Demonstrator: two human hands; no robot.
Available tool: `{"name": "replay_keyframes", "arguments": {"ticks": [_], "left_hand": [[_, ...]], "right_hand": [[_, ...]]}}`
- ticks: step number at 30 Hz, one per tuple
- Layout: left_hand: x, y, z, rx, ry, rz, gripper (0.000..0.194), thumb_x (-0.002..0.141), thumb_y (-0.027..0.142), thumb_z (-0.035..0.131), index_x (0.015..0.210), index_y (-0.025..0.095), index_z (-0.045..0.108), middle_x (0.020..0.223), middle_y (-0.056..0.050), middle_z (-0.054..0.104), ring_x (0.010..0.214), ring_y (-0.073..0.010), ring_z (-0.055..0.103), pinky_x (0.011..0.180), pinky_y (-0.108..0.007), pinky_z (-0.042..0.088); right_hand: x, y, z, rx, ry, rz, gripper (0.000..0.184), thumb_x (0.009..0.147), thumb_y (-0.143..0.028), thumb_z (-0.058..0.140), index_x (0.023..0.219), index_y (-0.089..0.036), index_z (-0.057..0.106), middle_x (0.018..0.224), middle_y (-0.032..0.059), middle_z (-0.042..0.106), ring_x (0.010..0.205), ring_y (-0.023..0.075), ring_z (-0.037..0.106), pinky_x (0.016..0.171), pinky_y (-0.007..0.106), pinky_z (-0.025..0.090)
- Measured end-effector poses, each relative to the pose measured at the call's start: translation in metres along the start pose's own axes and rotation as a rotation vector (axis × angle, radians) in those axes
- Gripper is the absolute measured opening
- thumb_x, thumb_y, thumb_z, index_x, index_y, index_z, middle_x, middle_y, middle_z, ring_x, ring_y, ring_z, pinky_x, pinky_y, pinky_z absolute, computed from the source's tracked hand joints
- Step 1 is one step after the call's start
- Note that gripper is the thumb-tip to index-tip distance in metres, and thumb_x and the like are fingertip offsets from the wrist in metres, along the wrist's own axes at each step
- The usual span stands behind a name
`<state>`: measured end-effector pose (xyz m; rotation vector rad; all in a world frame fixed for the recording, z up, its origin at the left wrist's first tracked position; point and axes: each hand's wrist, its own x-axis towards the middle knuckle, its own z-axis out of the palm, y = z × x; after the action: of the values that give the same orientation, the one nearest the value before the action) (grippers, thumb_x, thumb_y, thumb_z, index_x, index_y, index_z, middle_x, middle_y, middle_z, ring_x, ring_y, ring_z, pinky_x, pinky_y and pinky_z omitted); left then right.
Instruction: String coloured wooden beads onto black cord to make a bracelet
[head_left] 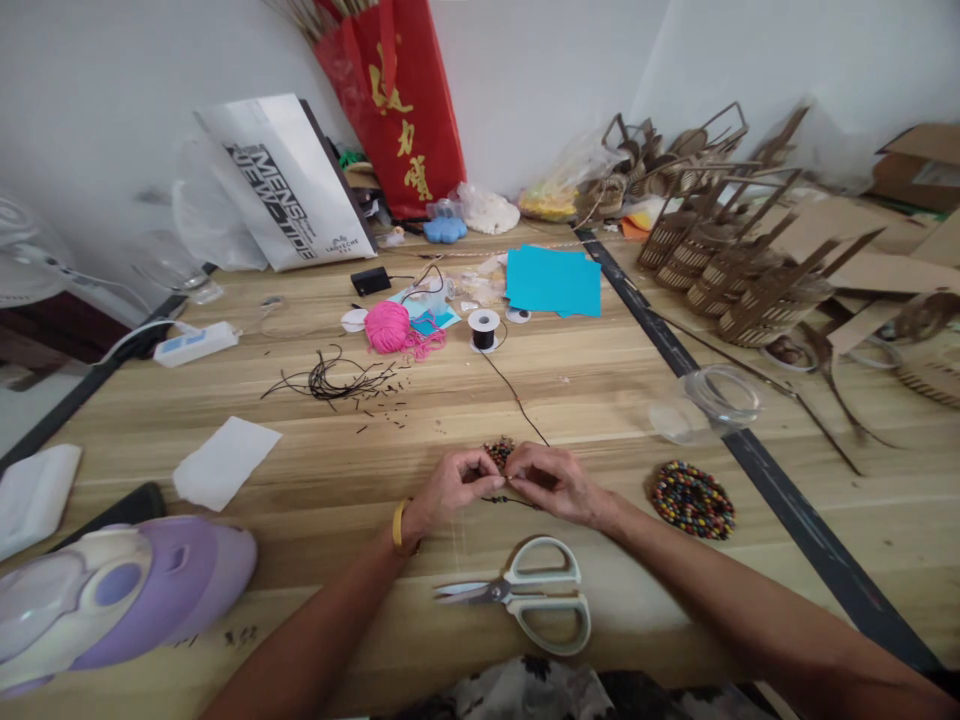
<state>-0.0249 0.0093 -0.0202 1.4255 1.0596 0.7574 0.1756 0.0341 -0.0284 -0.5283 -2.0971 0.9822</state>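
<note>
My left hand (454,487) and my right hand (551,483) meet at the middle of the wooden table (570,400), both pinched together over a thin black cord (517,398). A small cluster of coloured beads (499,452) lies just behind the fingertips. The cord runs back from my right hand to a black spool (484,329). A short beaded length (510,499) shows between my hands. A yellow band is on my left wrist.
White-handled scissors (529,595) lie near the front edge. A round mat of coloured beads (691,499) and a clear plastic lid (709,402) sit to the right. Pink yarn (390,327), cut black cord scraps (334,381), blue paper (553,281), a purple appliance (112,595) and wooden baskets (739,270) surround the area.
</note>
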Motion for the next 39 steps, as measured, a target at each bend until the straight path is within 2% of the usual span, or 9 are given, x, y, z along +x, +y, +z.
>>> {"name": "replay_keyframes", "arguments": {"ticks": [8,23,31,39], "left_hand": [[0.0000,0.0022,0.0010,0.011,-0.002,-0.015,0.023,0.074,0.032,0.065,0.068,0.011,0.058,0.061,0.002,0.052,0.056,-0.0077,0.043,0.054,-0.019,0.034],[-0.0004,0.0009,0.0018,-0.034,-0.013,-0.047,0.029,0.071,0.039,0.069,0.069,0.011,0.060,0.063,0.000,0.056,0.058,-0.0089,0.047,0.056,-0.020,0.037],[-0.0014,-0.0011,-0.0003,-0.027,-0.050,-0.039,0.024,0.075,0.034,0.067,0.078,0.010,0.064,0.070,-0.003,0.063,0.063,-0.0105,0.055,0.061,-0.021,0.042],[-0.0007,0.0005,-0.0012,-0.025,-0.053,-0.056,0.028,0.074,0.037,0.068,0.079,0.010,0.067,0.070,-0.005,0.067,0.064,-0.0126,0.059,0.064,-0.024,0.045]], "right_hand": [[0.0008,-0.0012,-0.0002,0.002,-0.015,-0.003,0.014,0.092,-0.025,0.052,0.091,-0.015,0.061,0.080,0.0086,0.063,0.074,0.0155,0.059,0.064,0.026,0.049],[0.0042,-0.0041,-0.0016,-0.006,-0.052,-0.045,0.014,0.093,-0.025,0.050,0.091,-0.014,0.060,0.081,0.0094,0.064,0.077,0.0166,0.059,0.067,0.028,0.049],[0.0031,-0.0009,-0.0018,-0.026,-0.029,-0.073,0.011,0.092,-0.022,0.052,0.092,-0.015,0.061,0.083,0.0097,0.064,0.078,0.0167,0.059,0.066,0.028,0.049],[0.0022,0.0022,-0.0029,-0.021,-0.037,-0.057,0.011,0.091,-0.022,0.053,0.092,-0.015,0.061,0.082,0.0091,0.063,0.079,0.0165,0.058,0.066,0.028,0.049]]}}
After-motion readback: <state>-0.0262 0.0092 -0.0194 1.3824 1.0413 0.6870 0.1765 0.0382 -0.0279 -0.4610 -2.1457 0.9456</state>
